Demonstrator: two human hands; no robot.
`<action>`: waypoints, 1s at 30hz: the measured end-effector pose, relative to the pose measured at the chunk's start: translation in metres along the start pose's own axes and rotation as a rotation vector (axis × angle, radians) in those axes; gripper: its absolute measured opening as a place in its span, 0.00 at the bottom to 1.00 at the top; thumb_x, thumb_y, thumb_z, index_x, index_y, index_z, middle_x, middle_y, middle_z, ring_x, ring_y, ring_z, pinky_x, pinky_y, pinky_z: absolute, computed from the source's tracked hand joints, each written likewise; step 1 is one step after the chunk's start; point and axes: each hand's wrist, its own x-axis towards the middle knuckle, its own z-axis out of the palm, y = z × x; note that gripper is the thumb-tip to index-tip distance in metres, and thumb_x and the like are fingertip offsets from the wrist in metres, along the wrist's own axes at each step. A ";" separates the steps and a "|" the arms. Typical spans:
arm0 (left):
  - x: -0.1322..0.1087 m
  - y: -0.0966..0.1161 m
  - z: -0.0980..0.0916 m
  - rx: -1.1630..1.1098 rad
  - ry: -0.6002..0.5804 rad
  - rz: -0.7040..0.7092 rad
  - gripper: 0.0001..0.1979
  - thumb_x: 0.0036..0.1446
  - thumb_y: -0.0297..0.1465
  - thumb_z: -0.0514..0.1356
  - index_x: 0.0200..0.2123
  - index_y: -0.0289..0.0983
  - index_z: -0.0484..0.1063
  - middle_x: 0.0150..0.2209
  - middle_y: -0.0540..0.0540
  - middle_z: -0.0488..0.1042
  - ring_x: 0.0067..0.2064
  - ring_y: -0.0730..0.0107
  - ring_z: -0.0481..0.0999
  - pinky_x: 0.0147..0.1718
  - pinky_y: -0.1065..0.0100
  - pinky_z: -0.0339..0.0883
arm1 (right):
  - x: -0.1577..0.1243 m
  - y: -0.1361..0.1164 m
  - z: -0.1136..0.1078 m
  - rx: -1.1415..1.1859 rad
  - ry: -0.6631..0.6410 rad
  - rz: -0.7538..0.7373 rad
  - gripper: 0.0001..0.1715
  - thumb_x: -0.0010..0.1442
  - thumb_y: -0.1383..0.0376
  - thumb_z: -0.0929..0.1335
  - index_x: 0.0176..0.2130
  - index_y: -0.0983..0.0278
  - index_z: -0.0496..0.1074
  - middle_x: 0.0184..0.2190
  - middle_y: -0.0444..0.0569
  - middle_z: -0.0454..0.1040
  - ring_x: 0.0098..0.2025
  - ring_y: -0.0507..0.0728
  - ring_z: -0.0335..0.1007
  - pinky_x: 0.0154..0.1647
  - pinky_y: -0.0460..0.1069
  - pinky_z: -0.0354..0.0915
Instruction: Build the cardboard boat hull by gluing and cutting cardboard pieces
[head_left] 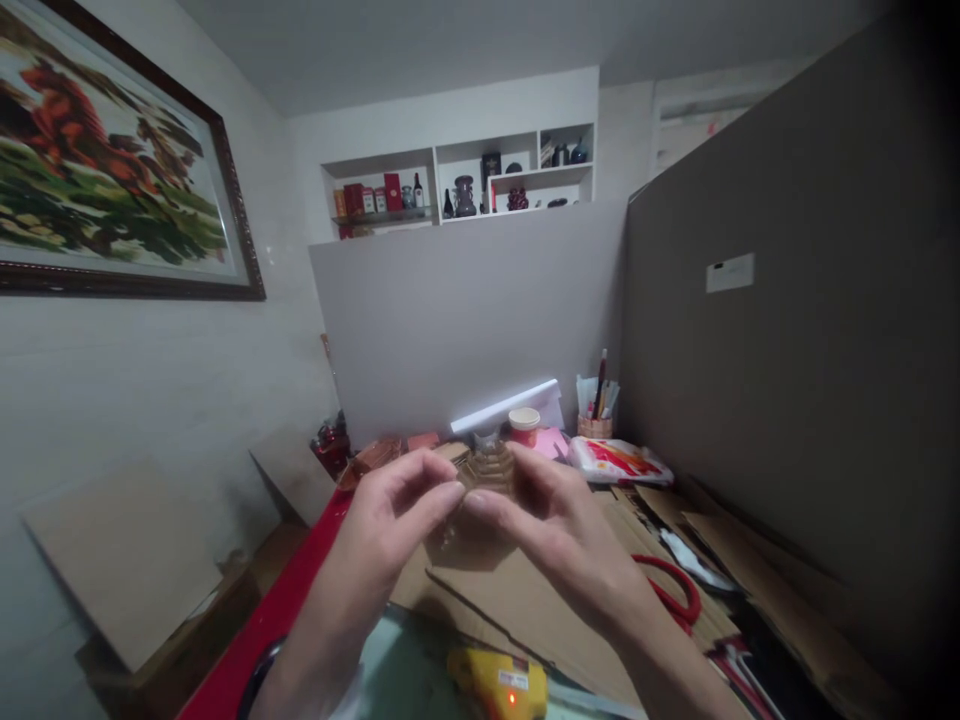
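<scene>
Between my hands is a small brown cardboard model (491, 466) with stepped layers, its lower part tapering into a darker flat-sided piece. My left hand (394, 515) pinches its left side, thumb and forefinger close together. From the right, my right hand (562, 525) grips it with the thumb at the front and the forefinger at the upper edge. My fingers hide parts of the model. Flat cardboard sheets (555, 610) lie below. Near the front edge is a yellow glue gun (499, 683) with a lit red light, only partly in view.
Red-handled scissors (679, 590) lie right of my right wrist, by cardboard strips (765, 590). Behind stand a paper cup (524, 425), a pen holder (596, 425) and a red-and-white packet (621, 462). Grey panels (472, 320) enclose the back and right.
</scene>
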 end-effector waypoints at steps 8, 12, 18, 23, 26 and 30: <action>-0.007 0.001 0.010 0.283 0.109 0.334 0.07 0.65 0.31 0.56 0.31 0.40 0.69 0.32 0.51 0.68 0.37 0.69 0.69 0.36 0.70 0.61 | -0.005 -0.003 0.000 -0.024 0.042 -0.178 0.08 0.58 0.73 0.72 0.31 0.61 0.78 0.29 0.40 0.76 0.33 0.50 0.71 0.36 0.44 0.67; -0.004 -0.003 0.012 0.200 0.245 0.416 0.07 0.63 0.34 0.61 0.45 0.44 0.75 0.50 0.48 0.74 0.56 0.62 0.70 0.56 0.65 0.59 | -0.006 0.000 0.001 -0.330 0.157 -0.499 0.08 0.61 0.74 0.71 0.34 0.61 0.77 0.30 0.43 0.76 0.33 0.53 0.68 0.37 0.48 0.64; -0.009 -0.004 0.014 -0.287 0.397 0.105 0.21 0.62 0.45 0.61 0.54 0.43 0.71 0.60 0.44 0.71 0.63 0.56 0.67 0.59 0.60 0.59 | -0.019 0.014 0.009 -0.633 0.132 -0.838 0.18 0.61 0.80 0.66 0.47 0.65 0.75 0.38 0.50 0.80 0.38 0.57 0.67 0.44 0.55 0.62; -0.030 -0.008 0.018 -0.900 0.115 -0.390 0.23 0.63 0.40 0.57 0.57 0.35 0.70 0.53 0.36 0.78 0.57 0.50 0.74 0.55 0.54 0.67 | -0.044 0.018 0.010 -0.696 -0.064 -0.853 0.14 0.66 0.74 0.64 0.49 0.68 0.75 0.40 0.50 0.82 0.38 0.58 0.67 0.44 0.56 0.60; -0.049 -0.017 0.026 -1.056 0.127 -0.514 0.22 0.63 0.36 0.57 0.56 0.31 0.71 0.46 0.35 0.81 0.50 0.48 0.79 0.51 0.53 0.72 | -0.062 0.023 0.013 -0.701 -0.138 -0.819 0.14 0.67 0.72 0.64 0.49 0.70 0.75 0.40 0.52 0.81 0.39 0.58 0.68 0.45 0.56 0.60; -0.077 -0.036 0.038 -1.045 0.251 -0.527 0.15 0.57 0.30 0.63 0.47 0.31 0.76 0.39 0.38 0.82 0.42 0.53 0.82 0.43 0.58 0.75 | -0.087 0.041 0.026 -0.723 -0.031 -0.831 0.12 0.69 0.70 0.65 0.48 0.69 0.76 0.39 0.51 0.82 0.38 0.57 0.69 0.44 0.55 0.61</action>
